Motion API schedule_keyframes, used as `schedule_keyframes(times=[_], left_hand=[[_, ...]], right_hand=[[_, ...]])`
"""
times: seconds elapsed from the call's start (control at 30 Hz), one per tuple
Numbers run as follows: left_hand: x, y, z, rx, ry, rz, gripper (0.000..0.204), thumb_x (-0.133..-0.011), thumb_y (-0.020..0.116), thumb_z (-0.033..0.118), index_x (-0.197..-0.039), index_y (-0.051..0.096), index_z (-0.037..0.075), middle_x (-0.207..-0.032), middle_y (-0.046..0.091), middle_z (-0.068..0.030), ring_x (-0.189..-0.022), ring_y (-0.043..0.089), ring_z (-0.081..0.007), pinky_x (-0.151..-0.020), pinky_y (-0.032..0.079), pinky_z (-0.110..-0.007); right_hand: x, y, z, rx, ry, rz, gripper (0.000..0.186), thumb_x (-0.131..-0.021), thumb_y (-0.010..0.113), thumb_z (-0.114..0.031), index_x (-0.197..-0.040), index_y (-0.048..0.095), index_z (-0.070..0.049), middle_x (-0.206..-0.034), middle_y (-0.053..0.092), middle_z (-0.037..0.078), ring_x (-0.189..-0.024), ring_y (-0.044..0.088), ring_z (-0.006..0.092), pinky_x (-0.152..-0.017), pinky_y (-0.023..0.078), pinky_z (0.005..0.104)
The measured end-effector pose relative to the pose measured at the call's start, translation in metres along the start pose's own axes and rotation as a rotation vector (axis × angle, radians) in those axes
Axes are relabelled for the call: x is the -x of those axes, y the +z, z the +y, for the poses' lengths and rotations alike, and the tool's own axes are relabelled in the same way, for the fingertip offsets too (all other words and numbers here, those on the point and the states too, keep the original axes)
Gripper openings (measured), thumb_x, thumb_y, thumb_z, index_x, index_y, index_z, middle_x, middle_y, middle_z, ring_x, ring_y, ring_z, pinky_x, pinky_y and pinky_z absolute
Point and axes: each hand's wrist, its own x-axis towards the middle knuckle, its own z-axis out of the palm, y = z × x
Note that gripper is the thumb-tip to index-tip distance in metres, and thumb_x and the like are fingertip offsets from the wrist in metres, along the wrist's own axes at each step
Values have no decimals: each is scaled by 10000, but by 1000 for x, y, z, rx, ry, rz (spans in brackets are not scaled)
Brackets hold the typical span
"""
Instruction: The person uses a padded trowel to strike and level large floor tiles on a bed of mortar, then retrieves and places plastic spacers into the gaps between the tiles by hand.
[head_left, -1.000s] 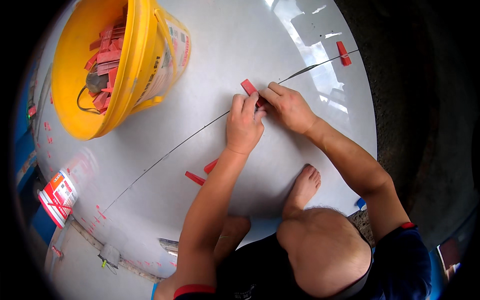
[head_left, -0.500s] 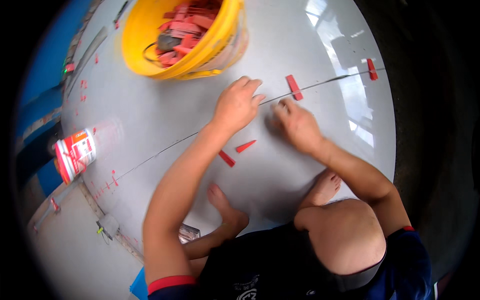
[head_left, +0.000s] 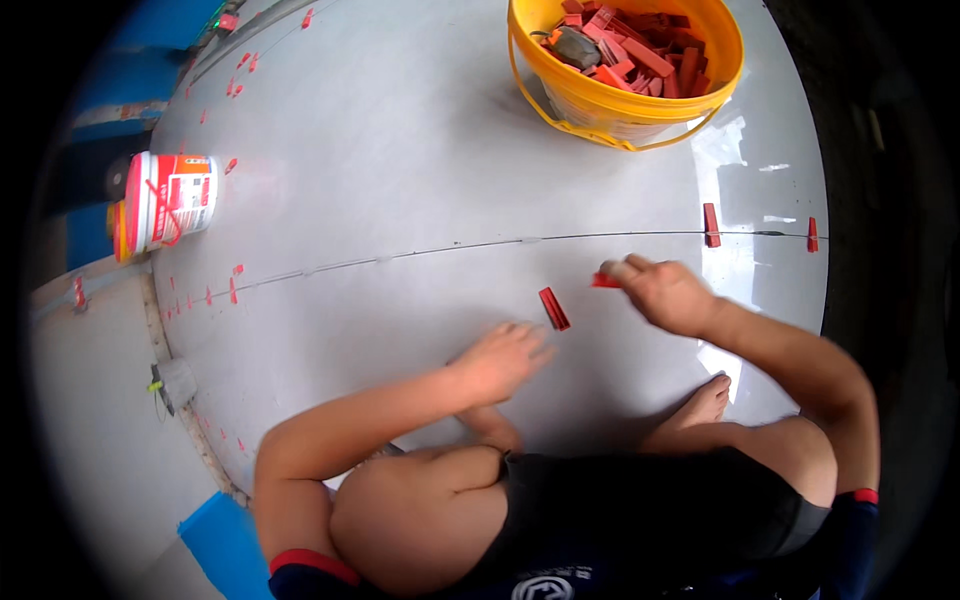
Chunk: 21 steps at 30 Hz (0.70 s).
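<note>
Shut on a small red wedge [head_left: 604,280], my right hand [head_left: 668,295] is just above the floor, near side of the seam. Only one end of that wedge shows past the fingertips. A second red wedge [head_left: 554,309] lies loose on the grey tile. Close to it, my left hand [head_left: 503,362] is open with its fingers loosely stretched, touching nothing that I can see. The dark seam [head_left: 450,246] runs across the tiles. Farther right, a red wedge [head_left: 711,226] stands across the seam, and another red wedge [head_left: 812,235] sits at its far right end.
A yellow bucket [head_left: 600,112] full of red wedges and a grey lump stands at the back right. On the left lies a white and red bucket [head_left: 180,200]. Several red pieces dot the floor's left part. A blue sheet [head_left: 222,545] lies at the lower left.
My view has turned, so the bucket appears farther right. My right hand has picked up one of the two loose wedges near my feet. My left hand has drawn back from the seam toward me.
</note>
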Motion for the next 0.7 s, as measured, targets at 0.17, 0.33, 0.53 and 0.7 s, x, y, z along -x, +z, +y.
schedule_keyframes(times=[0.17,0.33,0.53,0.7], left_hand=[[-26,33,-25,54,137,143,677,-866,708,315,-1450,451,89,-1576,300,-177,-1463,278,-352,-1192,252,-484],[-43,54,-68,137,142,293,565,-874,695,377,-1308,518,61,-1566,336,-156,-1474,272,-331,-1207,218,-479],[-4,84,-133,156,-23,621,306,-929,637,321,-1064,535,66,-1527,414,-143,-1433,367,-316,-1177,279,-478],[-22,43,-227,146,-164,889,190,-949,603,208,-1020,494,69,-1478,442,-217,-1395,386,-410,-1120,290,-589]], right_hand=[[1,-58,-11,210,386,-444,714,-848,469,77,-1500,426,-209,-967,612,162,-807,673,312,-748,565,420],[-21,-30,-20,126,599,-248,444,-889,517,56,-1306,521,-98,-1017,625,163,-817,668,266,-767,559,381],[-71,26,-46,-333,666,125,259,-848,537,20,-1101,517,-30,-936,616,190,-810,629,326,-766,523,425],[-83,70,-79,-505,879,144,273,-942,639,-152,-1158,522,-34,-911,671,161,-795,665,301,-755,530,377]])
